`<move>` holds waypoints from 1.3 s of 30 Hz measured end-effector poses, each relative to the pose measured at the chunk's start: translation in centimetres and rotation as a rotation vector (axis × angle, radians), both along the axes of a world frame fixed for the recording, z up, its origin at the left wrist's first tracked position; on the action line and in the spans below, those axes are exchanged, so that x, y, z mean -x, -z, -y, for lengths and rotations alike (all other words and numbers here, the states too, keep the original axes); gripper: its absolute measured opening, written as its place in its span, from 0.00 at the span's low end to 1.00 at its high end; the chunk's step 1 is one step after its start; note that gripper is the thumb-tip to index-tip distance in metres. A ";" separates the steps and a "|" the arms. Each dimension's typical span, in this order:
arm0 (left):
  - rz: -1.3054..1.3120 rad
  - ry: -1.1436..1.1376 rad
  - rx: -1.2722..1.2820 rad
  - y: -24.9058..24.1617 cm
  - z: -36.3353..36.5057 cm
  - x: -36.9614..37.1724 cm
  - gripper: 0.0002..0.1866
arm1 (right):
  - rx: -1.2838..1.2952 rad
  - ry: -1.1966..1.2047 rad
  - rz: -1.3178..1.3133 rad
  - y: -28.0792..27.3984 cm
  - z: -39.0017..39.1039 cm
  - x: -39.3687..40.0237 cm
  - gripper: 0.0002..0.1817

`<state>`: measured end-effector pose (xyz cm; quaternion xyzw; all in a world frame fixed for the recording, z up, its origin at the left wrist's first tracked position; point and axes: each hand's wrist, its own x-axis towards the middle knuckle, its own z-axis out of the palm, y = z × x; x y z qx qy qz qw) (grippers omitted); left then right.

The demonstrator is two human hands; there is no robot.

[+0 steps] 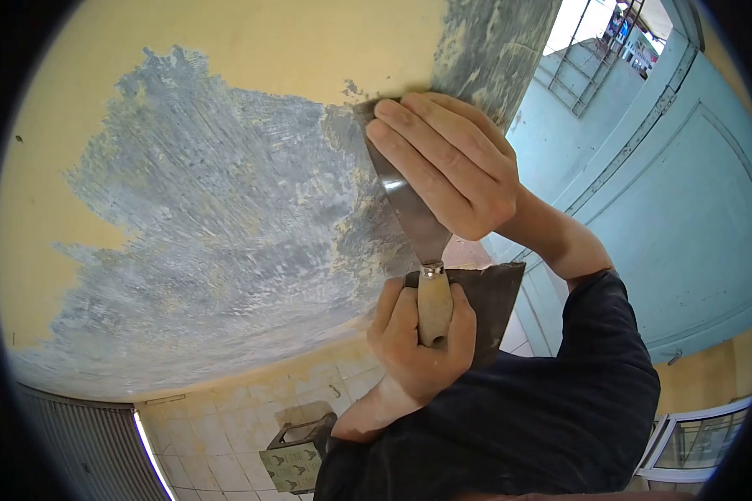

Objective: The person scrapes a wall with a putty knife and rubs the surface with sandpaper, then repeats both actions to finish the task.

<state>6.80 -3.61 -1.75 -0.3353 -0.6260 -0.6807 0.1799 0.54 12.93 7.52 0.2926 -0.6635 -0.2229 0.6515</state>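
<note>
A putty knife with a wide metal blade (411, 213) and a pale handle (434, 307) is angled against the wall, its far edge at the grey patch. My left hand (422, 346) is closed around the handle. Across the upper blade lie the outstretched fingers of my right hand (451, 163); its thumb is hidden. A second, dark flat plate (497, 305) shows behind the handle, beside my left hand; how it is held is hidden. Pinkish paste (468, 253) sits at its upper edge. Rough grey filler (226, 184) covers much of the yellow wall (309, 42).
A light blue door (685, 200) stands to the right, with a metal grille (585, 79) near the opening above. Low on the left are a grey ribbed shutter (83, 442) and a green patterned box (292, 468) by the tiled wall (217, 442). A white-framed window (702, 438) is lower right.
</note>
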 end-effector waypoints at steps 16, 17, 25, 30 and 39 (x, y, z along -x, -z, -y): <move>-0.025 -0.013 0.022 -0.9 0.5 0.6 0.14 | -0.011 -0.050 -0.016 -0.8 0.6 0.9 0.13; -0.013 -0.009 0.011 -0.6 0.2 0.5 0.13 | -0.021 -0.042 -0.011 -0.7 0.4 0.7 0.13; -0.051 -0.042 0.019 -1.0 0.8 1.0 0.15 | -0.031 -0.038 -0.028 -1.4 1.1 1.0 0.17; -0.025 -0.030 0.062 -0.4 1.6 0.3 0.15 | -0.031 0.038 0.022 -0.4 0.6 -0.1 0.17; -0.013 -0.028 0.122 -0.9 2.6 0.8 0.15 | 0.000 0.005 -0.057 0.0 0.8 0.8 0.15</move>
